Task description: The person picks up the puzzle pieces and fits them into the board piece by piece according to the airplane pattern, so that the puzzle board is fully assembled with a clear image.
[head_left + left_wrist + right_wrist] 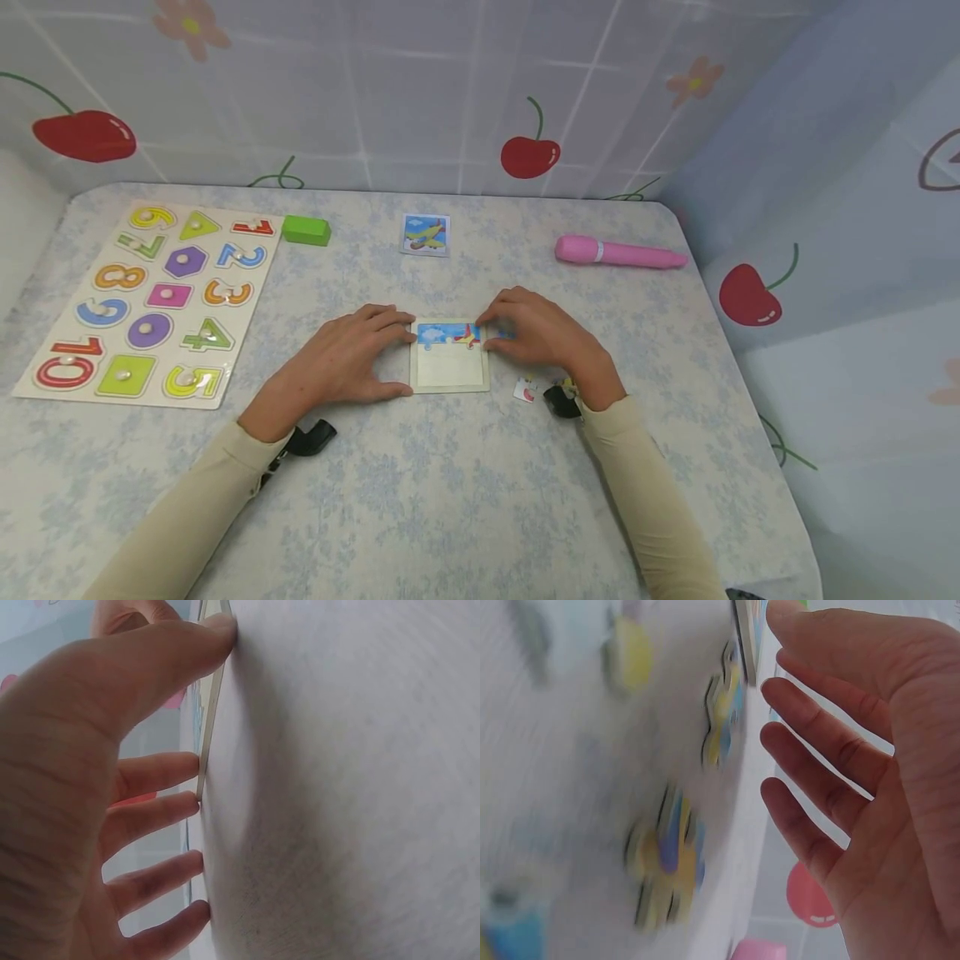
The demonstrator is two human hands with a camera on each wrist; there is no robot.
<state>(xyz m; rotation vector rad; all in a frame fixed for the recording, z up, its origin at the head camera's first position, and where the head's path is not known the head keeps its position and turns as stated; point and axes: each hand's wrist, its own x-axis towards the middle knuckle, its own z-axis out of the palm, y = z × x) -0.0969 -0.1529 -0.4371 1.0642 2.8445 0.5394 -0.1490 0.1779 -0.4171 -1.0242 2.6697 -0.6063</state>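
A small, shallow puzzle board (pixel 450 373) lies on the table between the two hands. Joined jigsaw pieces (pixel 442 334) with blue sky and a red-and-yellow shape fill its top strip; the lower part shows bare cream backing. My left hand (pixel 330 362) rests against the board's left edge, thumb and fingertips touching it and fingers spread. At the upper right corner, my right hand (pixel 543 329) touches the board with its thumb and index finger, the other fingers fairly straight. Loose puzzle pieces (pixel 667 855) lie beneath the right hand; a white-and-red piece (pixel 525 389) sits near its wrist.
A picture card with an airplane (pixel 425 235) lies behind the board. At left are a number-and-shape peg board (pixel 161 308) and a green block (pixel 306 231). A pink pen-shaped object (pixel 621 252) lies at the back right. A cherry-print curtain (pixel 420 100) hangs behind the table.
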